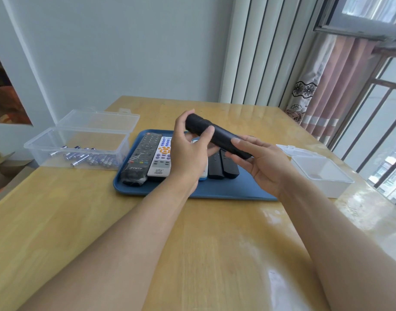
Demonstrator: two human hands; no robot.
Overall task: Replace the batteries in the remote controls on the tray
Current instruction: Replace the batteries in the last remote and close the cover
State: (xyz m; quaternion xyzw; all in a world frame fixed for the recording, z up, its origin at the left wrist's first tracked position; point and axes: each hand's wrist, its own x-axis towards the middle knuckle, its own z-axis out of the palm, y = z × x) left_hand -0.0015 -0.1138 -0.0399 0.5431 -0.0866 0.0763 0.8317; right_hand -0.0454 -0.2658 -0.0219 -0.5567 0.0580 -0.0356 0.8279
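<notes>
While two bare forearms reach forward over the glossy yellow wooden table (102, 221), both hands meet above the tray on one long black remote control (217, 135), held in the air and slanting from upper left down to lower right. The left hand (188, 153) grips its upper end, thumb curled over the near face and fingers wrapped round the back. The right hand (259, 162) holds the lower end, palm turned up, its fingers curled under and across the body. The side of the remote facing the camera is plain black, with no buttons to be seen.

Below the hands lies the flat dark blue plastic tray (237, 189). On its left part a black remote with many small buttons (138, 160) lies in a clear wrapper, and just beside it a white remote with blue and orange buttons (161, 158). To the right, partly hidden by the left hand, two short slim black remotes (222, 167) lie side by side.

Left of the tray stands an open clear plastic box (80, 140), lid tipped back, with a loose heap of small silver and blue batteries (89, 157) inside. Right of the tray sits a smaller clear lidded box (320, 173), also open. Beyond the table are a pale wall, white vertical panels and a patterned pink curtain (322, 86) by a window.
</notes>
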